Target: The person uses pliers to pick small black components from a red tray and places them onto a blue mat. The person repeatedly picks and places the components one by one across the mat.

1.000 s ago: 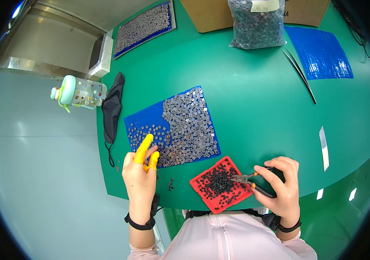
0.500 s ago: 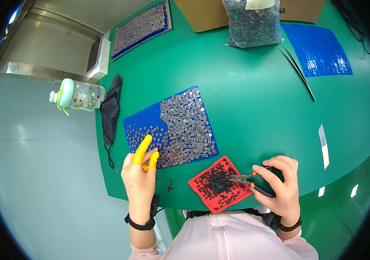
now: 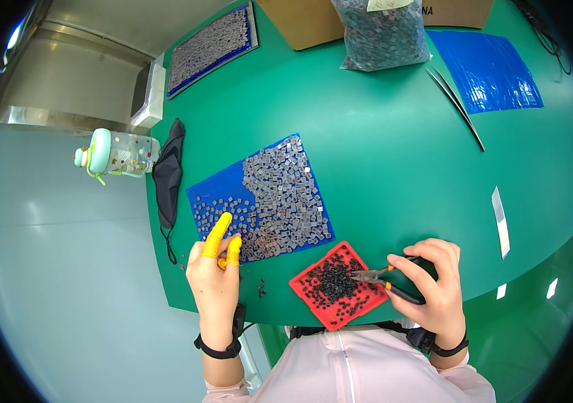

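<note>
My left hand (image 3: pixel 212 279) reaches over the near-left edge of a blue sheet (image 3: pixel 222 181) spread with many small grey square pieces (image 3: pixel 285 195). Yellow finger cots cover its index finger and thumb, whose tips are apart; the index finger points out over the pieces. I see nothing held between them, though the curled fingers are partly hidden. My right hand (image 3: pixel 437 285) grips pliers (image 3: pixel 404 293) with black and orange handles. The pliers' jaws lie over a red tray (image 3: pixel 332 318), at the right side of a heap of tiny black parts (image 3: pixel 335 282).
Loose black bits (image 3: pixel 262 289) lie left of the tray. A black mask (image 3: pixel 167 174) and a bottle (image 3: pixel 125 153) are at the left edge. Farther back are a filled tray (image 3: pixel 212 50), a bag of pieces (image 3: pixel 384 40), a cardboard box (image 3: pixel 303 23), tweezers (image 3: pixel 457 104) and another blue sheet (image 3: pixel 491 74).
The whole view has shifted slightly, moving the far things up and left in the picture. Both hands keep nearly the same pose, and the pliers stay at the black heap.
</note>
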### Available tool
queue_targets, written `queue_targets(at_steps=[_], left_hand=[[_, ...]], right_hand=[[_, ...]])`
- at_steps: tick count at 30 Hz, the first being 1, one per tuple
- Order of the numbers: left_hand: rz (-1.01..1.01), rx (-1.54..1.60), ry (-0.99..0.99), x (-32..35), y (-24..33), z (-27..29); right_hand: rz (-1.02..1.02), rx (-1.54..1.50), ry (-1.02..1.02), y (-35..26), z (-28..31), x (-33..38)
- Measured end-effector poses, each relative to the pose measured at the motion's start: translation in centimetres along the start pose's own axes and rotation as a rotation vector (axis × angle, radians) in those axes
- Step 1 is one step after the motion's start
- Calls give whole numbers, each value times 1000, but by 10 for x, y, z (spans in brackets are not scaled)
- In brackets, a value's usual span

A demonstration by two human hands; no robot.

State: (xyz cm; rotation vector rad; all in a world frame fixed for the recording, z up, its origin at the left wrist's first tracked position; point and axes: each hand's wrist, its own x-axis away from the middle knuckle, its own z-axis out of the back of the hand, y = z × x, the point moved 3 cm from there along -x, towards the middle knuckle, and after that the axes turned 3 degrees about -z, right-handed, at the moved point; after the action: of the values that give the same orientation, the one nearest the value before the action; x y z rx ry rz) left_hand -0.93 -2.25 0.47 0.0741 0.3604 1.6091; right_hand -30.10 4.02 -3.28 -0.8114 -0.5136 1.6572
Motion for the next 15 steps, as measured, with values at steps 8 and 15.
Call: queue_targets(at_steps=[8,15], left_hand=[[-32,19,12,0,-4,-3],[-2,35,-8,2,-10,-4]], right_hand=[[-1,-1,-1,0,0,0],[5,-7,-2,-1,1,-2]])
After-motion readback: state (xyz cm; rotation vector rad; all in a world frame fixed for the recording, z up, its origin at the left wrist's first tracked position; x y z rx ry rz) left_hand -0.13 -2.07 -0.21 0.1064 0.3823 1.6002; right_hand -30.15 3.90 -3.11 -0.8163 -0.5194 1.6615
